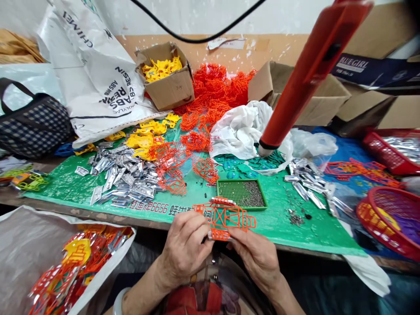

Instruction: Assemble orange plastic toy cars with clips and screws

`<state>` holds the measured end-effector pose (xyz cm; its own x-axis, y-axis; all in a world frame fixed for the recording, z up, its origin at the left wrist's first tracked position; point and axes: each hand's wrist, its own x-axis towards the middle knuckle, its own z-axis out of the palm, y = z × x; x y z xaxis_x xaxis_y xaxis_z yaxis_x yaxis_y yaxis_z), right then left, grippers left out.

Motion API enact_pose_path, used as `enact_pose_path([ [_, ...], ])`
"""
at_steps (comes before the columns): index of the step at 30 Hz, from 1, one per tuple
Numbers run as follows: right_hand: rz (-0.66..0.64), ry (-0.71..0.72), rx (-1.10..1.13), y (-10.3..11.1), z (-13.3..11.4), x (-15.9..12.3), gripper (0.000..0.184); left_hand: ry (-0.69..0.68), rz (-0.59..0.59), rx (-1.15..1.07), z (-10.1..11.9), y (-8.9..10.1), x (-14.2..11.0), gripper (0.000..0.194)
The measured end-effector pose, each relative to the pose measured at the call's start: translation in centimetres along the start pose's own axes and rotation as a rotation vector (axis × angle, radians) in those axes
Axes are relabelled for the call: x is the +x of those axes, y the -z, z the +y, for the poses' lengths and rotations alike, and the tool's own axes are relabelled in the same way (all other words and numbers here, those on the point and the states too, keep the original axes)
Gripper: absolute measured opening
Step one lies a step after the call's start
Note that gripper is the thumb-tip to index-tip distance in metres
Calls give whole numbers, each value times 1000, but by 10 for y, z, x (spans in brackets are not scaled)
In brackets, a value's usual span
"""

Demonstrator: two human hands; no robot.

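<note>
Between both hands, over the table's front edge, is an orange plastic lattice frame point(226, 218) with small shiny pieces along its sides. My left hand point(185, 247) grips its left end, fingers curled and thumb pressed in. At the lower right side, my right hand point(257, 253) pinches the same frame. Just behind it lies a green tray point(229, 192) with small dark bits heaped at its right. To the left is a pile of silver metal pieces point(127, 179). More orange lattice frames point(172, 155) lie behind that, next to yellow plastic parts point(144, 140).
A red tube-shaped tool point(305, 83) hangs over the right of the table. An open bag point(19, 236) of assembled pieces stands at front left. Red baskets point(370, 218) sit at right. A cardboard box point(170, 92) of yellow parts and a white plastic bag point(234, 135) are behind.
</note>
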<state>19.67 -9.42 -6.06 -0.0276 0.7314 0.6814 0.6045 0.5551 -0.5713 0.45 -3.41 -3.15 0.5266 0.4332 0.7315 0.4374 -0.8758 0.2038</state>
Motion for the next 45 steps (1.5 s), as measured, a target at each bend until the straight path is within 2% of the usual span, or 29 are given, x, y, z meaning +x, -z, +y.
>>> enact_pose_path([
  [6, 45, -63, 58, 0, -3, -1, 22, 62, 12, -17, 3, 2, -1, 16],
  [13, 87, -158, 171, -6, 5, -18, 32, 115, 17, -117, 3, -6, -8, 17],
  [22, 107, -295, 364, -6, 7, -23, 32, 56, -34, -347, 4, -3, 7, 22],
  [29, 90, -322, 415, -1, 5, -21, 27, 26, -42, -362, 7, 0, 10, 20],
  [37, 91, -318, 412, -4, 0, -25, 29, 71, -39, -356, 10, 2, 5, 26],
  [45, 130, -286, 385, -5, -3, -28, 32, 20, -70, -326, 11, 4, 4, 50],
])
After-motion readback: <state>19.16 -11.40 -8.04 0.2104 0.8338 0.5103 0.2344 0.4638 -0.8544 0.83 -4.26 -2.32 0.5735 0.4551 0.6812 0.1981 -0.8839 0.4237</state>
